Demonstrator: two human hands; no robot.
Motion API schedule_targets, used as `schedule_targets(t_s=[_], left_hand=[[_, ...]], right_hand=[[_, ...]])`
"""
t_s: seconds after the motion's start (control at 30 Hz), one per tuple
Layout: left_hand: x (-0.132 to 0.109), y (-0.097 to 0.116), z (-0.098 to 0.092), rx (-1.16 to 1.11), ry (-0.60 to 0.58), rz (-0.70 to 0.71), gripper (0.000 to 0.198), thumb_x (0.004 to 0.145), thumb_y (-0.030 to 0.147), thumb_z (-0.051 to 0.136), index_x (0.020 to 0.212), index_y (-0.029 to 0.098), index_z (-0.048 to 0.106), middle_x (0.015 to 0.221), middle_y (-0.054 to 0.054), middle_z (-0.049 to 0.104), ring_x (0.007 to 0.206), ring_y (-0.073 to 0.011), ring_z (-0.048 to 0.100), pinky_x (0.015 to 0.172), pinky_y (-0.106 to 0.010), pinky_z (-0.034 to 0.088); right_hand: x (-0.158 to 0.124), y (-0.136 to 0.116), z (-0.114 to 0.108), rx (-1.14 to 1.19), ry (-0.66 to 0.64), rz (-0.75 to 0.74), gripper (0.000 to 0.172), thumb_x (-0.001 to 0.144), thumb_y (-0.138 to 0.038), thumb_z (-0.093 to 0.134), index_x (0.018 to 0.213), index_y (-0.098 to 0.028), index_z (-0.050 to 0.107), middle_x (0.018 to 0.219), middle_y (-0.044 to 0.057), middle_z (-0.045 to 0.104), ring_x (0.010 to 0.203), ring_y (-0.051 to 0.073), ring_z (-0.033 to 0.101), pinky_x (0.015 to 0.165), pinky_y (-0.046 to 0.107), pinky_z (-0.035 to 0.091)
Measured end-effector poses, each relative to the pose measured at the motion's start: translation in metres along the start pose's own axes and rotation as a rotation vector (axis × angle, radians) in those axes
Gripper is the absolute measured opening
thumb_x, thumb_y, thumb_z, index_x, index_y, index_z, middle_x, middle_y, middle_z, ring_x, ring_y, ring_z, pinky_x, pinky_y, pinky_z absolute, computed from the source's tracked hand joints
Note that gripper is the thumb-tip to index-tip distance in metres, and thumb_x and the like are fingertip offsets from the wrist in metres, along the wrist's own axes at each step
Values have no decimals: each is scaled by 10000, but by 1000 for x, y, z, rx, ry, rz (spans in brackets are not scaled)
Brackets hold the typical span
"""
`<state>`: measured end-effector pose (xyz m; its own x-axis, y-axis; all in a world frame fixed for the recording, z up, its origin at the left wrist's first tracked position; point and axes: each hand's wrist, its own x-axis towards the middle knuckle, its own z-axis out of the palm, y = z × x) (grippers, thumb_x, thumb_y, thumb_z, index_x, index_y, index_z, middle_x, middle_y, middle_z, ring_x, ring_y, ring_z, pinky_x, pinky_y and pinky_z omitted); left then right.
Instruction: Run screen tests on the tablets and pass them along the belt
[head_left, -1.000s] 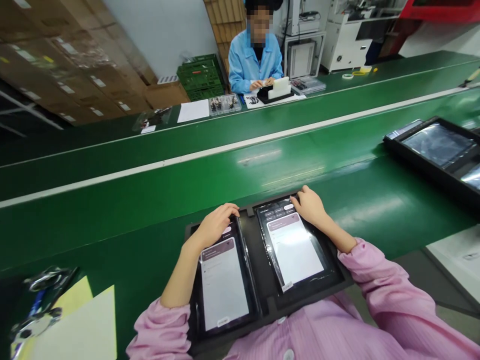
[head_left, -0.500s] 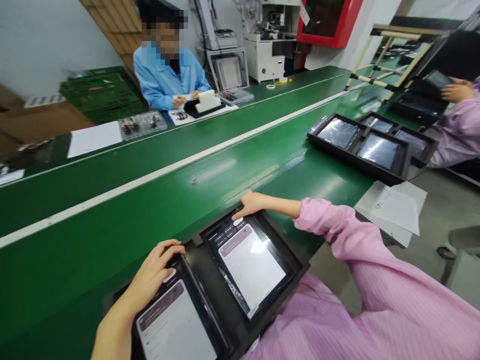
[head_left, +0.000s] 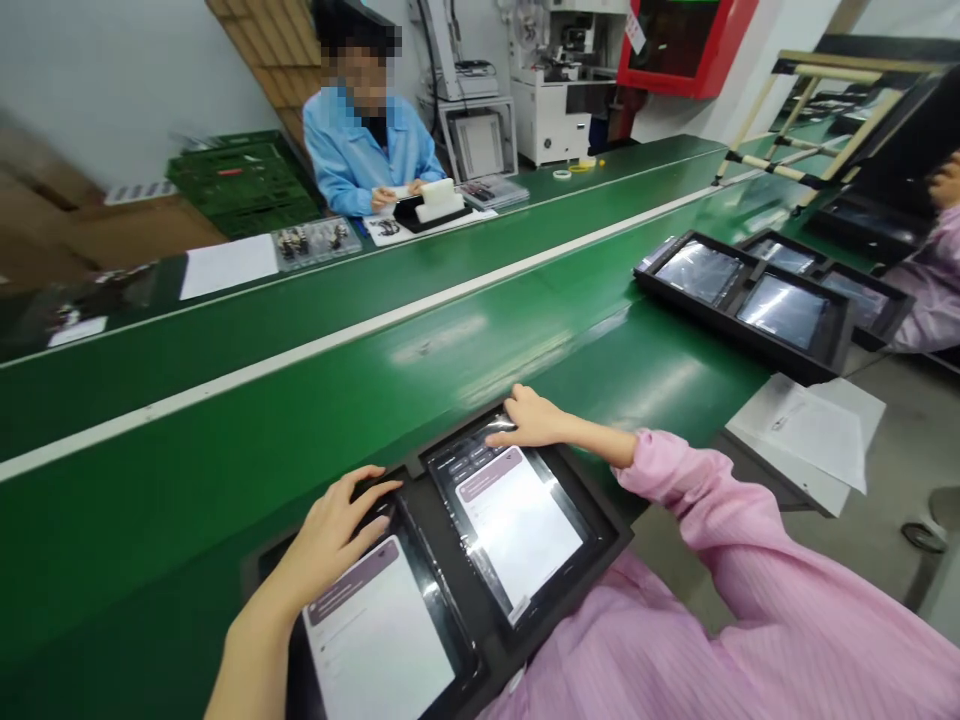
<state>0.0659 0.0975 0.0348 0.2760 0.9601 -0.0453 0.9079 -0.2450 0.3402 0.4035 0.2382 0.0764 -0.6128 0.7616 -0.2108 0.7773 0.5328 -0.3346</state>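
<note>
Two lit tablets lie side by side in a black two-compartment tray (head_left: pixel 431 520) at the bench edge before me. My left hand (head_left: pixel 337 530) rests over the upper part of the left tablet (head_left: pixel 382 630), fingers spread and hiding its top area. At the upper right corner of the right tablet (head_left: pixel 517 530) is my right hand (head_left: pixel 531 416), its thumb stretched out over the dark top of the screen and its other fingers near the tray rim. Both screens show a white panel under a mauve banner. Neither hand grasps anything.
More black trays with tablets (head_left: pixel 784 308) stand on the green bench (head_left: pixel 450 350) to the right. Beside them lie white papers (head_left: pixel 814 430). A co-worker in blue (head_left: pixel 367 150) sits across the bench; a pink sleeve (head_left: pixel 937 285) shows at far right. Green crates (head_left: pixel 240 180) stand behind.
The view has shifted, so the scene sits further right. My right thumb has moved off a light on-screen button, which no longer shows. The left fingers look more spread.
</note>
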Motion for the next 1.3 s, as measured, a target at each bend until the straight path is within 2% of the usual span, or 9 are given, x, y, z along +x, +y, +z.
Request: schedule_targets(t_s=[0.23, 0.3, 0.37, 0.47, 0.7, 0.83, 0.97, 1.13, 1.3], left_hand=[[-6, 18, -6, -42, -68, -19, 681, 759, 499, 711, 1383, 295, 527, 1488, -123, 400, 1383, -385, 369, 1122, -577, 335], [-1, 21, -6, -45, -26, -31, 491, 828, 423, 653, 1297, 285, 601, 1434, -110, 459, 1344, -350, 421, 1105, -561, 359], [4, 23, -5, -38, 32, -67, 325, 919, 293, 489, 1186, 273, 673, 1360, -96, 522, 1261, -304, 500, 1055, -525, 414], [9, 27, -4, -43, 81, -138, 453, 926, 152, 316, 1081, 256, 729, 1300, -83, 560, 1152, -256, 575, 1005, -465, 457], [-1, 35, -6, -5, -37, -163, 393, 906, 309, 488, 1274, 258, 616, 1433, -113, 502, 1354, -326, 440, 1128, -558, 333], [-14, 30, -5, -23, -125, -84, 751, 815, 488, 682, 1482, 281, 405, 1624, -163, 215, 1498, -408, 178, 1187, -635, 159], [-23, 29, -2, -46, -209, -61, 1081, 712, 635, 763, 1570, 301, 197, 1667, -189, -51, 1510, -475, -34, 1172, -693, 61], [-27, 34, 2, -34, -192, -31, 1164, 685, 632, 786, 1585, 301, 126, 1648, -195, -189, 1487, -508, -112, 1148, -730, 42], [-27, 36, 2, -37, -200, -44, 1206, 645, 584, 831, 1578, 302, 120, 1648, -197, -190, 1487, -499, -124, 1155, -721, 21]], right_hand=[[-15, 12, 38, -75, 172, -135, 1014, 506, -598, 939, 1283, -82, 542, 1184, 206, 536, 1090, 380, 497, 923, 484, 458], [-10, 16, 43, -73, 216, -132, 880, 573, -535, 930, 1251, -103, 570, 1162, 193, 555, 1070, 371, 501, 905, 470, 456], [-4, 19, 47, -8, 280, -103, 527, 766, -426, 818, 1159, -133, 625, 1097, 164, 591, 1030, 339, 518, 895, 448, 451], [3, 23, 49, 111, 352, -49, 165, 938, -202, 531, 1022, -162, 667, 1000, 125, 635, 972, 284, 551, 897, 405, 447], [-31, 27, 47, 428, 463, -201, 277, 997, -269, 391, 1076, -174, 639, 950, 90, 658, 902, 238, 612, 843, 373, 487], [-63, 28, 51, 349, 360, -460, 336, 1025, -337, 388, 964, -207, 691, 916, 97, 645, 879, 239, 589, 814, 386, 487], [-73, 28, 55, 216, 443, -573, 425, 1034, -359, 353, 906, -203, 727, 893, 101, 614, 822, 234, 543, 751, 395, 464], [-72, 26, 56, 107, 431, -713, 406, 1003, -298, 388, 847, -231, 757, 959, 98, 625, 847, 230, 540, 753, 392, 436], [-72, 27, 56, 105, 423, -675, 379, 951, -283, 436, 770, -254, 768, 1039, 90, 646, 896, 240, 556, 785, 411, 435]])
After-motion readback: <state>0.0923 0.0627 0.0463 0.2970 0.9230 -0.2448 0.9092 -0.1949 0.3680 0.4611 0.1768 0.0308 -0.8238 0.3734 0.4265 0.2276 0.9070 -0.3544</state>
